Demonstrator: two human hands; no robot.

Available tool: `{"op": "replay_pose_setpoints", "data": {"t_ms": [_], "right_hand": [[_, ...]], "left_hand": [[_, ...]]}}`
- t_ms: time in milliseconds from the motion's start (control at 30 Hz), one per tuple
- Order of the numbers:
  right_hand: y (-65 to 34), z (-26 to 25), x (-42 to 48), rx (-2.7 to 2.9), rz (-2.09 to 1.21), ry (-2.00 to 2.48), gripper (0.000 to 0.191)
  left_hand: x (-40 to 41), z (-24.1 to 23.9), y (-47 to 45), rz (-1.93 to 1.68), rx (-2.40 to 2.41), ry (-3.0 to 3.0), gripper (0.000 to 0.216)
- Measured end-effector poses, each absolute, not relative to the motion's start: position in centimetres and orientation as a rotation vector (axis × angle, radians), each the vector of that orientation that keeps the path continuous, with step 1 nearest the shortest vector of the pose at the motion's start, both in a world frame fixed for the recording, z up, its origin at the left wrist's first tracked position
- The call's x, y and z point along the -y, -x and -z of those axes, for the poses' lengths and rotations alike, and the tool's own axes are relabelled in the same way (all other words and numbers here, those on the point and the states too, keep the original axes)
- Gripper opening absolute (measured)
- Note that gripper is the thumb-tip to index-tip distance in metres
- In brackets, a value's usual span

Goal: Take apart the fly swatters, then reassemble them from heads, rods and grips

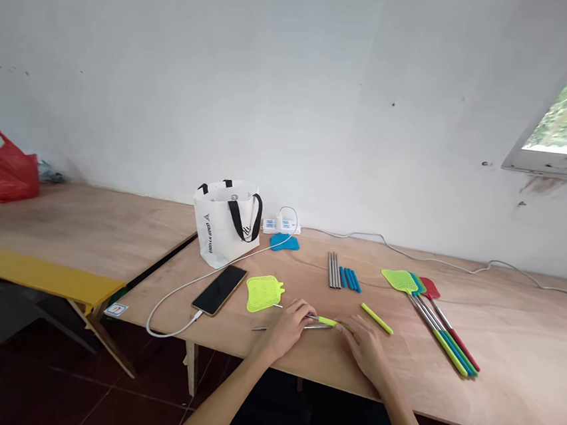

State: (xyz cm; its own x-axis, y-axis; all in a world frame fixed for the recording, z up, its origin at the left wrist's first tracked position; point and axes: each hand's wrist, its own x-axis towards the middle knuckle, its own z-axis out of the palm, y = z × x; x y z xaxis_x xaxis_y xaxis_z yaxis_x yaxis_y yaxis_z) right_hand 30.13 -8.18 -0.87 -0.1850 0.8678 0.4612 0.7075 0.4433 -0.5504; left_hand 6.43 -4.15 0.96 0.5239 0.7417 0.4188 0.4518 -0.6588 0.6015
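My left hand [295, 322] is closed around a thin metal rod. The rod's right end meets a yellow-green handle sleeve [327, 321], which my right hand [362, 340] grips from the other side. A second metal rod [317, 327] lies on the table just below, partly hidden by my left hand. To the left is a loose yellow-green fly swatter head [263, 293], with its neck pointing right. Another yellow-green handle sleeve [377, 319] rests beyond my right hand.
Fly swatters [445, 328] lie stacked at the right. Metal tubes [334, 271], blue sleeves [350, 279] and blue swatter heads [284, 242] sit farther back. A phone [220, 290] with a white cable, a white bag [224, 227] and a power strip [281, 226] stand left and behind.
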Motion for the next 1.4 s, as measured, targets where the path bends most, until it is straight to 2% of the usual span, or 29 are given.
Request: {"op": "replay_pose_setpoints", "data": {"t_ms": [200,333,467,633,767,933,1233,1400], "right_hand": [[-30.3,1.6,8.0,1.906,-0.117,1.413,0.037],[-30.6,2.3,7.6,1.881,-0.012,1.438,0.040],[-31.4,3.2,7.3,1.835,0.196,1.533,0.040],[-32.7,4.6,7.0,1.697,0.402,1.799,0.040],[-33.0,4.3,7.2,1.768,0.303,1.813,0.038],[-32.8,3.2,7.3,1.715,0.132,1.737,0.030],[-31.5,1.9,8.1,1.949,-0.152,1.355,0.042],[-30.4,0.6,8.7,2.036,-0.211,1.291,0.036]], "left_hand": [[4.1,-0.9,-6.5,-0.884,-1.156,-2.399,0.023],[4.5,-1.4,-6.5,-0.802,-1.156,-2.508,0.010],[4.8,-1.5,-6.5,-0.787,-1.075,-2.560,0.032],[4.3,-1.1,-6.5,-0.787,-1.055,-2.556,0.018],[4.2,-0.8,-6.6,-0.841,-1.077,-2.539,0.006],[4.3,-0.8,-6.7,-0.866,-1.063,-2.563,0.012],[4.3,-1.2,-6.8,-0.852,-1.118,-2.599,0.020],[4.7,-1.6,-6.8,-0.845,-1.096,-2.549,0.020]]}}
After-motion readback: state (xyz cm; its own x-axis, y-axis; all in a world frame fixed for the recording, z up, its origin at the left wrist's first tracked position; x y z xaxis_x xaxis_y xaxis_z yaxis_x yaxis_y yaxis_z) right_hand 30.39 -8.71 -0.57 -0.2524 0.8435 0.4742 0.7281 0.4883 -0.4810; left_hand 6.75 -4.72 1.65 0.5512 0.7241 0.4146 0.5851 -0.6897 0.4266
